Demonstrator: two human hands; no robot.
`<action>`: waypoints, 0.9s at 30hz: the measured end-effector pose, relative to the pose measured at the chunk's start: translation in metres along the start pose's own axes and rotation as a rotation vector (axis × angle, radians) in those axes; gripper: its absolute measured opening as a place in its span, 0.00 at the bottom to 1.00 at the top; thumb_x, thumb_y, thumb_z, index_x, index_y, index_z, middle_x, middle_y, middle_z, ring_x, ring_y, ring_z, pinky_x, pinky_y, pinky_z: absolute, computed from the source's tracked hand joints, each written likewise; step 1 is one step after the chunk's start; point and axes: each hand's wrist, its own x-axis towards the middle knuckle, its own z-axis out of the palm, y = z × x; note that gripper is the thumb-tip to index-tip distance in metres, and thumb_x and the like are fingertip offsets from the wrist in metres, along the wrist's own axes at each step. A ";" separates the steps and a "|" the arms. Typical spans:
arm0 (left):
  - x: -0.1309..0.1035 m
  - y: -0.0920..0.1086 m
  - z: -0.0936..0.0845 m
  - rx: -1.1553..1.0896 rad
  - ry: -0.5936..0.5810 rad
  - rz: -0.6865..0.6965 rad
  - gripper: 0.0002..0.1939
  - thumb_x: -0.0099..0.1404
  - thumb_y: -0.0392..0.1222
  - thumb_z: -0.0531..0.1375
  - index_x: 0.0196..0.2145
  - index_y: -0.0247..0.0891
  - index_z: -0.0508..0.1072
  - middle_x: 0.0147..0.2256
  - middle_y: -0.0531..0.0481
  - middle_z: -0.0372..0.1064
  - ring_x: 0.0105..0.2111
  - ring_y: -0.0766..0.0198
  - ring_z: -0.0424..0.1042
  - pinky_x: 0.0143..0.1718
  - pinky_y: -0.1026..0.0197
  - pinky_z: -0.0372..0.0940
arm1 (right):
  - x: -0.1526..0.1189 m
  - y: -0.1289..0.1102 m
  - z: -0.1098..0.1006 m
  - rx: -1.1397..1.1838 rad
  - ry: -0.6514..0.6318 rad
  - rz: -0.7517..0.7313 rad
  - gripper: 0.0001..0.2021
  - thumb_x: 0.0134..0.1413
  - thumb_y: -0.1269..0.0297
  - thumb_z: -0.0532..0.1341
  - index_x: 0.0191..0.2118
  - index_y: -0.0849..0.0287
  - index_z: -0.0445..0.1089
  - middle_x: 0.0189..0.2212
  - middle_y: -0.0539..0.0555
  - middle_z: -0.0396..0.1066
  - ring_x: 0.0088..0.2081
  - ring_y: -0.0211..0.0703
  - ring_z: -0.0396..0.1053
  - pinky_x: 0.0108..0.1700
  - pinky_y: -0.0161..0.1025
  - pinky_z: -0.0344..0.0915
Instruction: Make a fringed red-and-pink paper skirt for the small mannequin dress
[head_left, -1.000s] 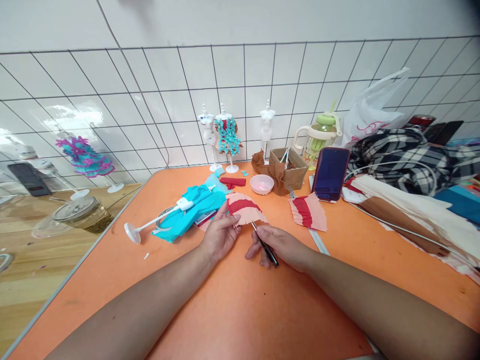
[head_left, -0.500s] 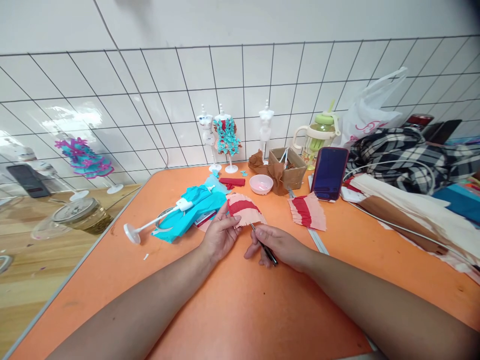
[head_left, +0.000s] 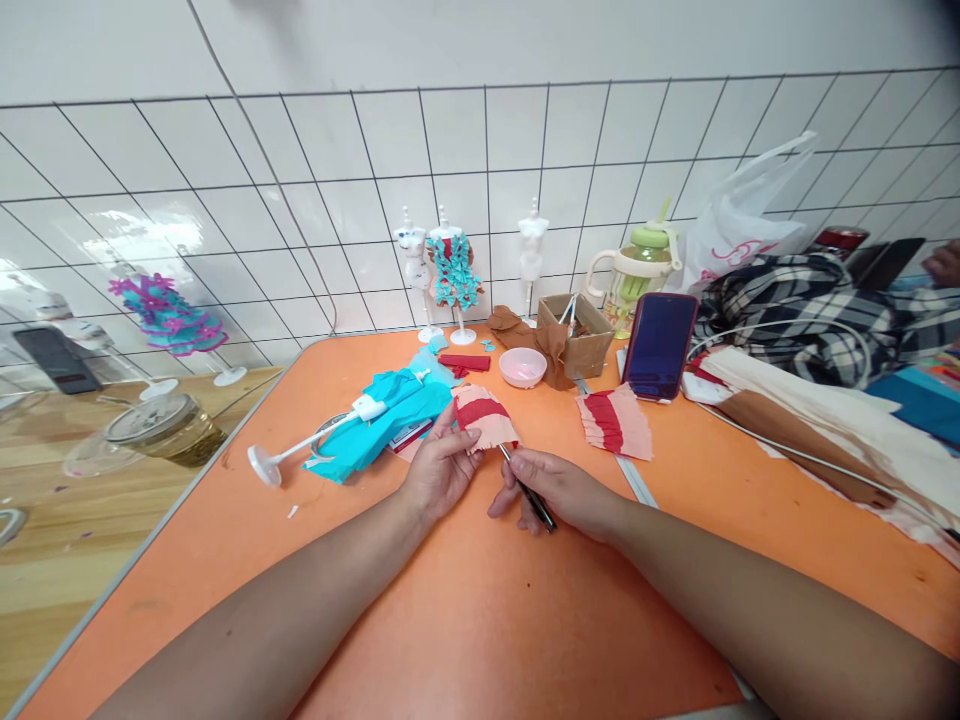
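My left hand (head_left: 444, 470) pinches the left edge of a pleated crepe paper piece (head_left: 484, 418), pale pink with a red band across it. In my right hand (head_left: 551, 485) is a pair of black tweezers (head_left: 534, 497), whose silver tip touches the lower right edge of that piece. A second pink and red crepe paper piece (head_left: 616, 424) lies flat on the orange table, right of my hands. Just beyond the held piece stands a small pink bowl (head_left: 523, 368). Folded red paper (head_left: 465, 364) rests behind it to the left.
Left of my hands, a white mannequin stand (head_left: 300, 450) lies on turquoise paper (head_left: 405, 415). At the back are a dressed mannequin (head_left: 453, 270), a bare mannequin (head_left: 532, 250), a cardboard box (head_left: 589, 345), a phone (head_left: 660, 348) and a jug (head_left: 641, 275). Part of another person's hand (head_left: 943, 265) shows far right.
The right end of the held paper has folded in to the left at the tweezers' tip. Brown paper by the box has shifted slightly. Another person's hand has appeared at the far right.
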 end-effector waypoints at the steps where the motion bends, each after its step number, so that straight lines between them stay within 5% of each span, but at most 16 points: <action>1: 0.000 0.000 0.000 0.000 0.003 0.001 0.36 0.50 0.25 0.64 0.55 0.47 0.64 0.33 0.56 0.73 0.26 0.72 0.71 0.25 0.71 0.65 | 0.000 0.000 0.000 0.005 0.000 0.000 0.24 0.56 0.37 0.53 0.33 0.57 0.59 0.34 0.57 0.79 0.17 0.32 0.65 0.23 0.33 0.61; 27: 0.000 -0.001 0.001 0.028 -0.023 -0.019 0.35 0.51 0.26 0.65 0.55 0.46 0.64 0.32 0.55 0.73 0.25 0.71 0.71 0.24 0.71 0.63 | -0.001 0.000 -0.001 -0.011 -0.016 -0.024 0.22 0.59 0.40 0.53 0.34 0.57 0.60 0.34 0.57 0.79 0.16 0.30 0.61 0.25 0.34 0.63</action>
